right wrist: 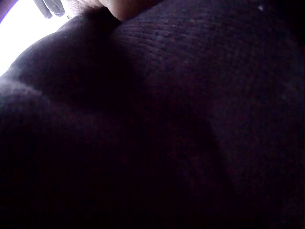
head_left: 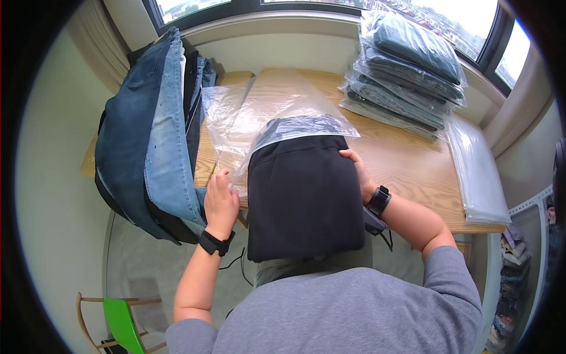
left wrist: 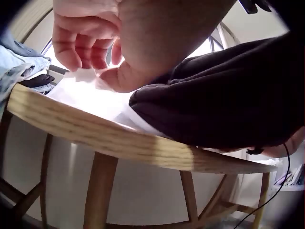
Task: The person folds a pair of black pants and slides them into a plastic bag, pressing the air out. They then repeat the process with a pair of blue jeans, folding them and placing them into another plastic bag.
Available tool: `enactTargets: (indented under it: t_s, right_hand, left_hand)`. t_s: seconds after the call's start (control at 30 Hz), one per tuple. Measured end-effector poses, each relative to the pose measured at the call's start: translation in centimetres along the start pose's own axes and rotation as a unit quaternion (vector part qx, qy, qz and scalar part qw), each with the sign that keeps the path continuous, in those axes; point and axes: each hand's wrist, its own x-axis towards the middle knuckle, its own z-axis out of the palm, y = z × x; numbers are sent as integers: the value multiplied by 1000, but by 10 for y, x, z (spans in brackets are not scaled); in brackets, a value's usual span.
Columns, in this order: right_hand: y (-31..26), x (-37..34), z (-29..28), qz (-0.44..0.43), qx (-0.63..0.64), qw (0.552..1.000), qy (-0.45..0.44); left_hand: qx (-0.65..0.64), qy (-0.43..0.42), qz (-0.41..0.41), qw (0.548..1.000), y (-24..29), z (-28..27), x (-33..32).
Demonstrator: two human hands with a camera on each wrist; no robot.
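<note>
A folded black garment (head_left: 305, 200), its far end inside a clear plastic bag (head_left: 295, 97), extends over the near table edge toward the person's lap. With its thumb on top, my right hand (head_left: 363, 177) grips the garment's right side; its other fingers are hidden underneath. My left hand (head_left: 221, 203) is at the bag's left side, and in the left wrist view it pinches the plastic (left wrist: 86, 90) between thumb and fingertips. Dark cloth (right wrist: 167, 109) fills most of the right wrist view.
Several jeans (head_left: 168, 118) lie piled over the wooden table's (head_left: 401, 171) left side. Bagged folded garments (head_left: 407, 71) are stacked at the back right. A pile of flat clear bags (head_left: 477, 171) lies at the right edge. A green-backed chair (head_left: 122, 324) stands behind on the left.
</note>
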Motion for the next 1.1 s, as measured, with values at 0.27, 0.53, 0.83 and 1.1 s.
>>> enactTargets:
  t_s: [0.27, 0.53, 0.83, 1.1]
  right_hand:
    - [-23, 22, -8, -89, -24, 995, 33]
    - [-20, 24, 0, -130, -110, 969, 176]
    - [-37, 23, 30, -64, -280, 928, 238]
    - [-49, 90, 21, -98, -255, 952, 135]
  left_hand:
    - [-85, -49, 8, 995, 10, -13, -10]
    - [-127, -80, -75, 986, 20, -12, -24]
    - [-87, -70, -6, 994, 15, 0, -31]
    - [-71, -59, 15, 996, 13, -8, -27]
